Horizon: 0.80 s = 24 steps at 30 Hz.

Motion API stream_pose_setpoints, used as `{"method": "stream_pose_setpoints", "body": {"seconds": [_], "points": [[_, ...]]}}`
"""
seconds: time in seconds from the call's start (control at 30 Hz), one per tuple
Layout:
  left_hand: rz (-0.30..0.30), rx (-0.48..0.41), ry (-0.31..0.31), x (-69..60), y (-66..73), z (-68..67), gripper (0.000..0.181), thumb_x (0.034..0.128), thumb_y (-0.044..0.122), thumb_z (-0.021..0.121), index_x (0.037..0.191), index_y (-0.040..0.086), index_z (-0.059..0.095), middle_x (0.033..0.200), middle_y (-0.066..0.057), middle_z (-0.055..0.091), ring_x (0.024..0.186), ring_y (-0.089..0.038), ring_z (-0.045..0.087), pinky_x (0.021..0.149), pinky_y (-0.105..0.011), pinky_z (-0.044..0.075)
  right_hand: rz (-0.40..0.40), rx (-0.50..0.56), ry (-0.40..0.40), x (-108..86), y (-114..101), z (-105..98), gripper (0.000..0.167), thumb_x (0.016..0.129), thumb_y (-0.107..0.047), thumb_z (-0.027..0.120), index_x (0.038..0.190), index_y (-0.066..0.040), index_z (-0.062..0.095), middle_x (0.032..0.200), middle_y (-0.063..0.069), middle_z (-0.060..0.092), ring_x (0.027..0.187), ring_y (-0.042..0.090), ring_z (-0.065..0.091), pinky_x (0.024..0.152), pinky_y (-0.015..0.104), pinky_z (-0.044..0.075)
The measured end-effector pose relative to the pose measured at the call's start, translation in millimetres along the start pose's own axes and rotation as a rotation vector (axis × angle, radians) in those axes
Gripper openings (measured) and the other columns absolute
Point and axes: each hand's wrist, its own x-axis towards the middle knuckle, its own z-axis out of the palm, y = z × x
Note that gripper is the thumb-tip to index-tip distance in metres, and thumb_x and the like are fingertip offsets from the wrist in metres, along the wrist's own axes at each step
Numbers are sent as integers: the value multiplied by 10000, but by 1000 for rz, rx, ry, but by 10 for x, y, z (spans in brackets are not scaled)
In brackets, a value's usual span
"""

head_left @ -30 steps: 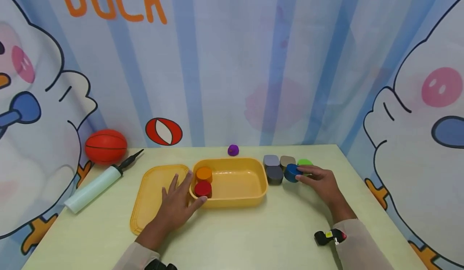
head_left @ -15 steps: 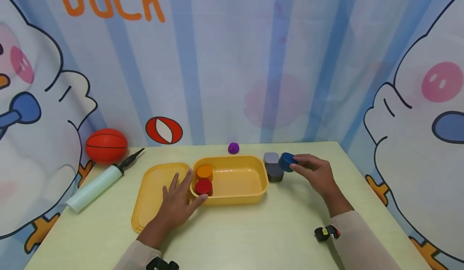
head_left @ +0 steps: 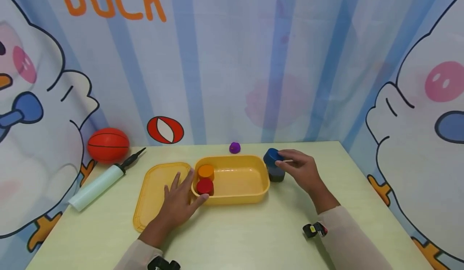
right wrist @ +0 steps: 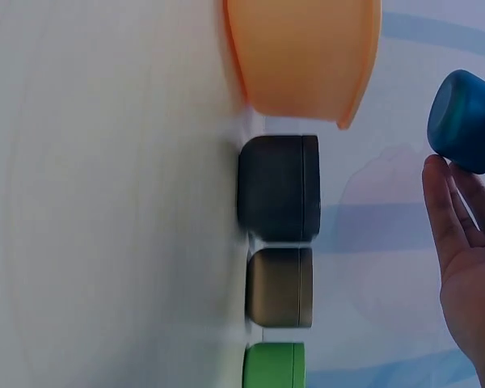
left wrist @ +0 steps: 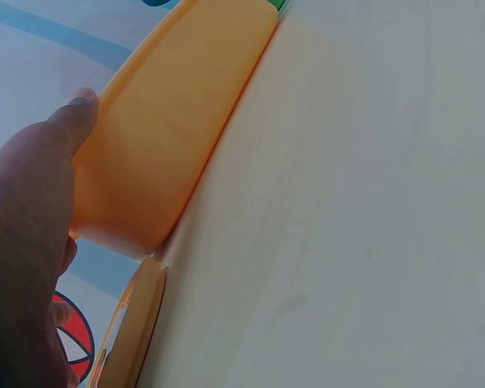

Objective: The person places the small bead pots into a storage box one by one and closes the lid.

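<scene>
Between thumb and fingers, the right hand (head_left: 301,171) pinches a round blue container (head_left: 272,157), raised above the table beside the yellow box's right end. In the right wrist view the blue container (right wrist: 467,121) is clear of a dark grey container (right wrist: 276,187), a brown one (right wrist: 280,288) and a green one (right wrist: 273,365). The left hand (head_left: 175,205) has its fingers spread, touching the left end of the yellow box (head_left: 232,200). An orange container (head_left: 206,172) and a red container (head_left: 205,186) sit in that end. The left wrist view shows the thumb along the box's side (left wrist: 158,129).
A yellow lid (head_left: 145,197) lies left of the box, partly behind the left hand. Farther left are a pale green pump (head_left: 97,187) and a red ball (head_left: 108,145). A small purple object (head_left: 235,147) stands behind the box, near the curtain (head_left: 224,60).
The right hand has lifted the blue container and carried it left, toward the box. The left hand has stayed at the box's left end.
</scene>
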Motion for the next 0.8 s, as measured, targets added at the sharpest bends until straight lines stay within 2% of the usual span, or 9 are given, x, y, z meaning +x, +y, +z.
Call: {"method": "stream_pose_setpoints", "body": {"seconds": [0.13,0.3,0.37,0.47,0.57,0.67,0.8], "points": [[5,12,2,5,-11,9,995,1025,694,597,1771,190,175,1835,-62,239,1710,-495,61,1242,-883,-17,22,-9,-18,33,-37,104,349,966,-26,813,1305,48,770,1392,297,703,1100,-104,697,905,160,624],[7,9,6,14,-21,18,1001,1021,708,591,1772,197,171,1834,-62,244,1711,-492,63,1246,-878,-15,27,6,-23,65,-47,228,352,952,-19,829,1297,31,781,1384,277,715,1093,-90,705,907,160,625],[5,9,6,20,-22,19,1004,1020,713,587,1773,198,167,1835,-64,244,1712,-489,58,1249,-873,-18,1,18,-31,84,-42,280,347,938,12,830,1279,54,780,1364,295,719,1098,-16,746,901,180,636],[2,12,4,23,-24,19,1005,1020,714,586,1773,198,164,1835,-64,241,1713,-487,54,1250,-871,-20,-38,21,-52,113,-41,360,345,922,50,830,1260,89,774,1337,316,726,1135,213,803,899,222,650],[-1,18,1,22,-26,20,1008,1020,718,583,1774,200,160,1837,-60,234,1713,-486,54,1248,-873,-17,-36,5,-70,133,-67,438,348,917,41,840,1253,97,773,1340,317,727,1180,434,773,914,280,656],[0,18,-1,25,-30,22,1010,1019,725,580,1774,204,158,1839,-58,231,1713,-485,55,1247,-874,-15,-4,-42,-77,143,-109,505,350,928,-14,850,1261,70,782,1363,294,726,1204,482,750,943,347,661],[1,14,1,26,-30,18,1010,1019,722,583,1774,202,160,1837,-60,237,1715,-480,57,1246,-873,-15,49,-96,-91,165,-151,589,359,942,-91,861,1280,13,795,1390,250,729,1222,443,745,963,406,670]]}}
